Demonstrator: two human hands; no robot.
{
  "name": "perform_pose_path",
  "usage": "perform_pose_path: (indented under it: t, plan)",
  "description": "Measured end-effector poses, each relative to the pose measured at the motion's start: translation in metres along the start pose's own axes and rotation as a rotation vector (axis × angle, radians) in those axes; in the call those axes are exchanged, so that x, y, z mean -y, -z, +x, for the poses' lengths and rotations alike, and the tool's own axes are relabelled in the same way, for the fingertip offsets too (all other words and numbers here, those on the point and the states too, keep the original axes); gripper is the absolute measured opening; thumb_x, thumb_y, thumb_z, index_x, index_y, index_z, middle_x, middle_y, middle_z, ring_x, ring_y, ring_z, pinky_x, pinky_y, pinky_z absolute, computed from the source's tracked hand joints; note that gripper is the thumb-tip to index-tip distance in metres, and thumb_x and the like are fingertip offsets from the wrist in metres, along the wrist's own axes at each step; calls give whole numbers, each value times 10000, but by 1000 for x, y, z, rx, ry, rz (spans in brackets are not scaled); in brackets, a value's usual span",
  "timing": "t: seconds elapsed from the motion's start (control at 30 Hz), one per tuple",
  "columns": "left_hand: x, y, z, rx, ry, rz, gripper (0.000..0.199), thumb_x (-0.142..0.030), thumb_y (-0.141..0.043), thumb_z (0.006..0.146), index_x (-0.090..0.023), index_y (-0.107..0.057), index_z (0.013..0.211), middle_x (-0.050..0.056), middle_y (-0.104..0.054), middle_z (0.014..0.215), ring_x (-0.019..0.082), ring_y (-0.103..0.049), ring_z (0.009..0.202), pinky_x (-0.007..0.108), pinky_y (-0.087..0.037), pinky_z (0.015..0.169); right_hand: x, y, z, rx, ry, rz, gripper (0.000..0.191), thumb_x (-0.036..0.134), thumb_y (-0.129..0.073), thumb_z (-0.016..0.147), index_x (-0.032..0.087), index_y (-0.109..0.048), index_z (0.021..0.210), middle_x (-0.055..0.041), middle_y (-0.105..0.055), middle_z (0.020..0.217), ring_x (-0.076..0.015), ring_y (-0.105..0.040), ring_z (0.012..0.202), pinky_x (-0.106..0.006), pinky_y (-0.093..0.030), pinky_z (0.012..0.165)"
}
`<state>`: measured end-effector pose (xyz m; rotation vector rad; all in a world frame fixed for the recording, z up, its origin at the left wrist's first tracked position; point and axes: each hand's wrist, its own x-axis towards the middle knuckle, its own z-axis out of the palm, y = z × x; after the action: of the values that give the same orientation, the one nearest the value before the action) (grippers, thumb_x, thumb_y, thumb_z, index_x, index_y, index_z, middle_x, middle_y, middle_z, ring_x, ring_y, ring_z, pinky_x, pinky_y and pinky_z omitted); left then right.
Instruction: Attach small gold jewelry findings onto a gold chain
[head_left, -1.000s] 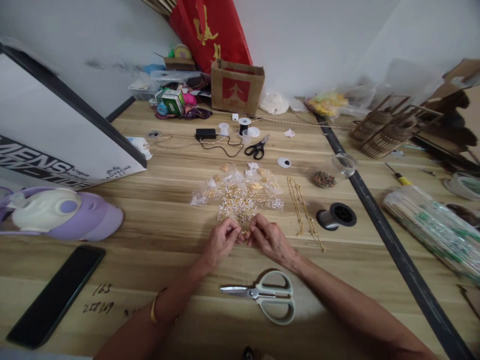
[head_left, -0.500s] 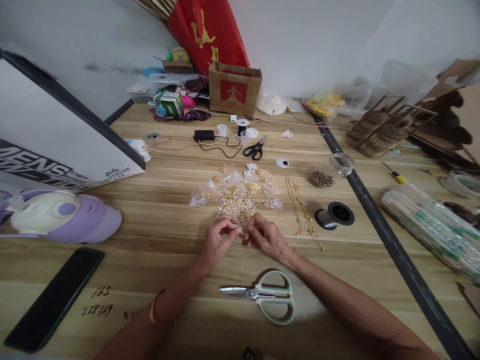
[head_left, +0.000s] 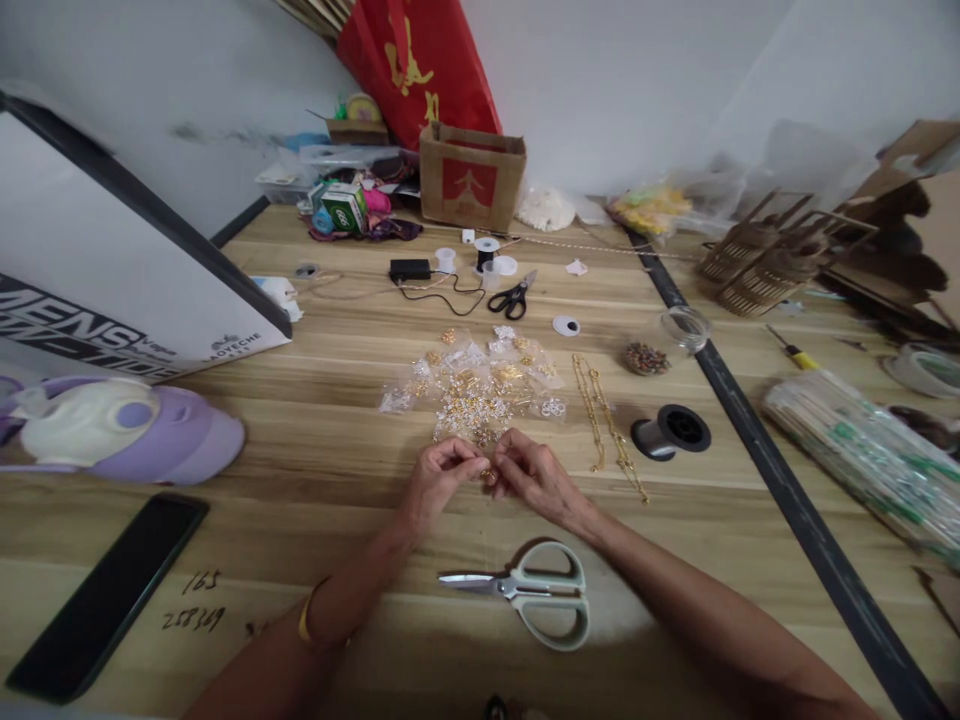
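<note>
My left hand and my right hand meet at the near edge of a pile of small clear and gold beads. Between their fingertips is a small gold piece, pinched by both hands; its exact shape is too small to tell. Small plastic bags with gold and silver parts lie around the pile. Right of my right hand lie gold chains. Light green-handled scissors lie nearer me, blades pointing left.
A wire spool and a jar of beads stand to the right. Black scissors lie farther back. At left are a phone, a purple-and-white item and a large box.
The fingertips of both hands have come slightly closer together around the gold piece. The rest of the table looks the same apart from a slight view shift.
</note>
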<state>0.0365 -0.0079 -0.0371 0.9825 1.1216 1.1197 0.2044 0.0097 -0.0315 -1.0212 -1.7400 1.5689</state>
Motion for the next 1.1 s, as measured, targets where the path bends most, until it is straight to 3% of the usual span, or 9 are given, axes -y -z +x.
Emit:
perform_pose_path:
  t: [0.23, 0.43, 0.6, 0.9, 1.1]
  plan:
    - [4, 3, 4, 40, 87, -6, 136, -237, -739, 603, -135, -648, 600, -7, -627, 577, 111, -545, 575, 232, -437, 605, 6, 5, -2, 19, 39, -169, 191, 356, -414, 941, 187, -463, 864, -9, -630, 661, -122, -612, 563, -206, -449, 523]
    - [3, 2, 3, -37, 132, -26, 146, -200, -753, 549, -138, -665, 648, -21, -618, 567, 92, -518, 531, 211, -410, 546, 14, 9, -3, -22, 185, -450, 132, 256, -424, 933, 187, -511, 862, -5, -572, 693, -120, -513, 585, -221, -387, 552]
    - [0, 0, 2, -43, 104, 27, 183, -208, -771, 540, -136, -666, 671, -10, -631, 604, 96, -524, 547, 204, -405, 532, 16, 9, -3, -44, 314, -539, 107, 194, -426, 933, 184, -526, 897, -49, -569, 839, -146, -549, 740, -248, -432, 665]
    - [2, -3, -2, 7, -14, 152, 161, -238, -751, 601, -127, -639, 630, 5, -624, 621, 115, -540, 601, 215, -420, 590, 22, 6, -7, 10, 388, -631, 147, 185, -397, 951, 181, -544, 937, -59, -568, 871, -149, -585, 780, -258, -494, 699]
    - [0, 0, -1, 37, 55, 55, 166, -260, -721, 639, -128, -620, 629, -16, -573, 555, 98, -503, 543, 206, -405, 547, 26, 7, -12, -234, 542, -695, 152, 174, -444, 919, 186, -512, 1055, -111, -558, 1047, -177, -587, 941, -241, -500, 640]
